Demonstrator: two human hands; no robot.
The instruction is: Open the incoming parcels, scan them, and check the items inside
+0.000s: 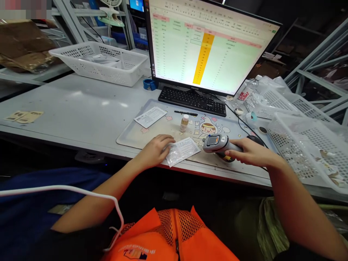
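My right hand [246, 151] is wrapped round the handle of a grey barcode scanner [216, 143], whose head points left. Under my left hand [156, 150] lies the left end of a flat white printed packet [183, 150]; the fingers are curled and pinch its edge at the front of the desk mat. A small glass bottle [184, 124] with a white cap and yellowish contents stands upright just beyond this packet. Farther left on the mat rests a second white packet [150, 116]. Behind the bottle is a black pen [186, 113].
A monitor [212, 47] showing a spreadsheet stands behind a black keyboard [191, 100]. At the back left sits a white basket [100, 69] with packets inside. White baskets [301, 152] and plastic wrap crowd the right side. A blue tape roll [149, 84] lies by the monitor.
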